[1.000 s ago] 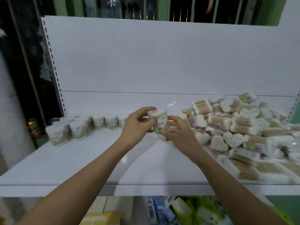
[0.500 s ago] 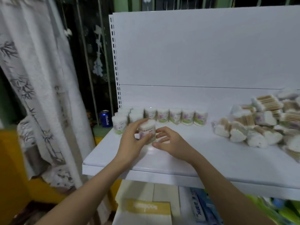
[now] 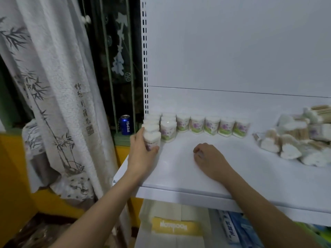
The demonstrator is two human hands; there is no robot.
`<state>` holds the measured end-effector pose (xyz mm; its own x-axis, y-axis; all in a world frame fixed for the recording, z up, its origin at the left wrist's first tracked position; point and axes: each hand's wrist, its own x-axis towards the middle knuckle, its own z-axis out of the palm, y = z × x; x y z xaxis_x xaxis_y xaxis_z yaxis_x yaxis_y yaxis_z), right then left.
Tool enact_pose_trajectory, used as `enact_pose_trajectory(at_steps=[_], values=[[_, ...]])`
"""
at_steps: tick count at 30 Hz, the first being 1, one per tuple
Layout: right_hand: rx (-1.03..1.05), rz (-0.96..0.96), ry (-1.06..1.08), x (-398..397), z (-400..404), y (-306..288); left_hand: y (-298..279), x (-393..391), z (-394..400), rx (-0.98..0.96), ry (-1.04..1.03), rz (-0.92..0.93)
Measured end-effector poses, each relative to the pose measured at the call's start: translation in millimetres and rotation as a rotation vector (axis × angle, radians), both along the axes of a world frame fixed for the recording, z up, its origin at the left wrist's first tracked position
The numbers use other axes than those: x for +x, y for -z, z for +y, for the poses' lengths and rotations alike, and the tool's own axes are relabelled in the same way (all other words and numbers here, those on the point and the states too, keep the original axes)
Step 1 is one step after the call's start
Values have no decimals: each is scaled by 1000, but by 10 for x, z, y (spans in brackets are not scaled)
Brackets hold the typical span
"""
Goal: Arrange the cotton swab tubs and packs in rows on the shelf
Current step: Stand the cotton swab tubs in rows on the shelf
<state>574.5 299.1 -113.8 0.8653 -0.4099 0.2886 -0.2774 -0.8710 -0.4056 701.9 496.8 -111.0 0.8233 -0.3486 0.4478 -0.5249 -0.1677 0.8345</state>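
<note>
White shelf (image 3: 223, 169) carries all stock. Loose heap of cotton swab packs (image 3: 293, 140) at shelf's right end, heart-shaped packs at its front. Tubs in row (image 3: 211, 125) along back panel, running right from back-left corner; short column of tubs at left edge. Left hand (image 3: 143, 154) at left edge, fingers curled round heart-shaped tub (image 3: 151, 140), tub upright at front of column. Right hand (image 3: 209, 158) rests on shelf mid-front, fingers loosely curled, holding nothing. Pepsi can (image 3: 126, 124) beyond left edge.
</note>
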Motion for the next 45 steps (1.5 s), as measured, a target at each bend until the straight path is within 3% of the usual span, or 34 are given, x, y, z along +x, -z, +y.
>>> enact_pose_trajectory(at_steps=[6, 18, 21, 24, 26, 29, 35, 45], values=[[-8, -10, 13, 25, -24, 7, 2, 99, -51, -18, 18, -53], [64, -63, 3, 21, -32, 25, 78, 165, -49, 6, -39, 92], [187, -147, 28, -32, 9, -37, -26, 38, 5, 70, -178, -56], [356, -253, 62, -85, 15, -108, -140, -218, 28, 57, -311, -370], [562, -321, 85, -144, -9, -175, -179, -411, -65, 118, -237, -487], [704, -293, 61, -335, -95, -270, -290, -720, -341, 181, -24, -423], [421, -119, -2, -962, -556, -502, -523, -1237, -1127, 292, 213, -238], [56, 5, 158, -2080, -1996, -1015, -590, -2015, -2604, 276, 348, 30]])
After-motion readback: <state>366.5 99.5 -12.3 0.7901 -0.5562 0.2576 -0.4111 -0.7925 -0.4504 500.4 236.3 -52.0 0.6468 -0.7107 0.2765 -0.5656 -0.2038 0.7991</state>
